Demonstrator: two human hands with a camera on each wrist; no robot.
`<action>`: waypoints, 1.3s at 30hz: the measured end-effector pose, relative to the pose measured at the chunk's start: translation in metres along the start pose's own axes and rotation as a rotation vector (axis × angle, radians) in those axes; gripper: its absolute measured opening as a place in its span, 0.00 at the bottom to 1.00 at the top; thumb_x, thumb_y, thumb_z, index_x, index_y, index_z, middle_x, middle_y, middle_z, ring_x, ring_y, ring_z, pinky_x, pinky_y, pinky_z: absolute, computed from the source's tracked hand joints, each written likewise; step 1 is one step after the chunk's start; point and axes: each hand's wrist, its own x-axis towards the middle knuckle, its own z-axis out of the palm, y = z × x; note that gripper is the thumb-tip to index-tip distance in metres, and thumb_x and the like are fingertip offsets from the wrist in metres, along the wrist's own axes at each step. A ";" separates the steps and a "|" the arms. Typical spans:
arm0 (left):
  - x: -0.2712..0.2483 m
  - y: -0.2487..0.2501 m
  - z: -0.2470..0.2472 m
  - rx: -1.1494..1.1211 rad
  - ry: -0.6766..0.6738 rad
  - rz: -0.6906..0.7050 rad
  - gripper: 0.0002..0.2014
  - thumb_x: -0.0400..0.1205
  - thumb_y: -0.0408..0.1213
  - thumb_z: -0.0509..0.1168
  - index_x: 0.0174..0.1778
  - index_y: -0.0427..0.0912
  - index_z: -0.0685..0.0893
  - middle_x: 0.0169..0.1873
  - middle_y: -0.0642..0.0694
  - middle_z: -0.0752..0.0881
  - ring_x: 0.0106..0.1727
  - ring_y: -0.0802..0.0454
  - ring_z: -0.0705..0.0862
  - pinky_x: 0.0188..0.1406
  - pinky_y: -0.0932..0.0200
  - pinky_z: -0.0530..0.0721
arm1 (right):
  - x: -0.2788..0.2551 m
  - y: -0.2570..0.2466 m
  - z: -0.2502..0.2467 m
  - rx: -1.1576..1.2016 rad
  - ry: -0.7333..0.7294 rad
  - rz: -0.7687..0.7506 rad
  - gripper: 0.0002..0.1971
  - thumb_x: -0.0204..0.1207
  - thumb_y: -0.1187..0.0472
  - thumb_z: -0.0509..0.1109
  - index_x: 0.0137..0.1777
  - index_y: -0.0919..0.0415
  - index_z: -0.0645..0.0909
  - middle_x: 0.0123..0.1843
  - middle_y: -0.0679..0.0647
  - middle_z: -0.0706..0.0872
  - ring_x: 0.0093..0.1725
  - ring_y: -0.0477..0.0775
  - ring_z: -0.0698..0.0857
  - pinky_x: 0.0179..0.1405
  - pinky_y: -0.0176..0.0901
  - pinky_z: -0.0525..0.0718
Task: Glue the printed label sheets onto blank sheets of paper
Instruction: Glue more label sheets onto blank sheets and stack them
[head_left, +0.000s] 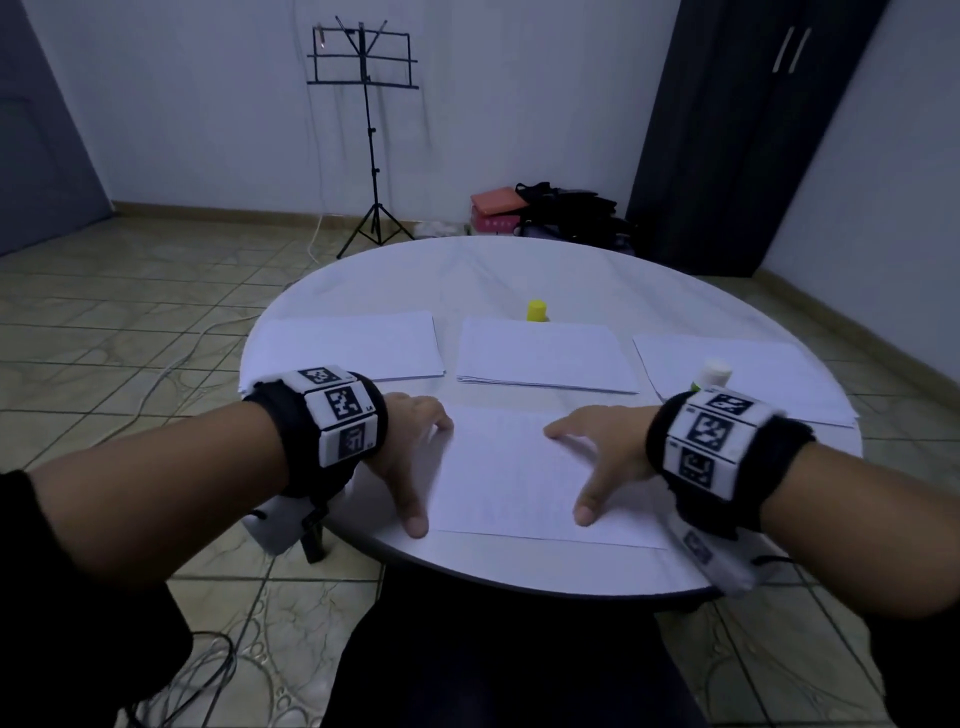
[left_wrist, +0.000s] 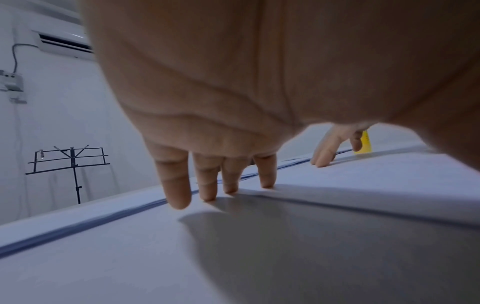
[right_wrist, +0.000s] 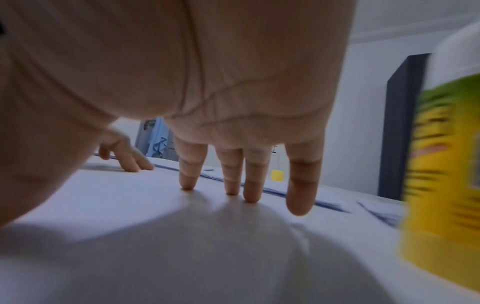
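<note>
Hands: left hand (head_left: 410, 441) and right hand (head_left: 605, 452), each grip wide, fingertips pressing the near sheet (head_left: 524, 478).
Around: three paper stacks (head_left: 545, 353) behind; glue bottle (head_left: 712, 375) just right; yellow cap (head_left: 536, 310) beyond.
Tabletop (head_left: 519, 265): round, white.
Right wrist only: bottle's yellow-green label, blurred.
Hidden: sheet's print unreadable.

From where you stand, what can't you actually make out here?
- Glue bottle: head view, lower part hidden by the right hand's wristband; right wrist view, label blurred.
- Near sheet: print too faint to read.
- Three paper stacks: printed or blank, cannot tell.
- Yellow item: base behind the middle stack.
</note>
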 end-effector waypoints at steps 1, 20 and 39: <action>0.000 0.000 0.000 -0.003 0.000 0.005 0.58 0.56 0.61 0.81 0.79 0.54 0.58 0.76 0.52 0.64 0.78 0.51 0.63 0.76 0.51 0.65 | -0.003 0.009 0.003 0.008 -0.003 0.012 0.52 0.65 0.47 0.80 0.84 0.51 0.52 0.84 0.49 0.55 0.82 0.51 0.57 0.79 0.44 0.56; 0.008 -0.010 -0.016 -0.731 0.006 -0.085 0.54 0.63 0.51 0.81 0.81 0.55 0.56 0.67 0.49 0.78 0.67 0.48 0.78 0.69 0.51 0.75 | -0.031 0.031 0.015 0.077 -0.059 0.104 0.51 0.68 0.57 0.79 0.84 0.51 0.47 0.81 0.51 0.63 0.76 0.57 0.68 0.72 0.48 0.71; -0.051 0.002 0.000 -0.942 0.490 -0.019 0.19 0.74 0.28 0.74 0.54 0.58 0.85 0.32 0.53 0.85 0.31 0.62 0.81 0.32 0.79 0.75 | -0.040 0.037 0.031 1.133 0.236 0.233 0.20 0.69 0.60 0.78 0.61 0.57 0.83 0.44 0.53 0.76 0.31 0.52 0.68 0.30 0.40 0.69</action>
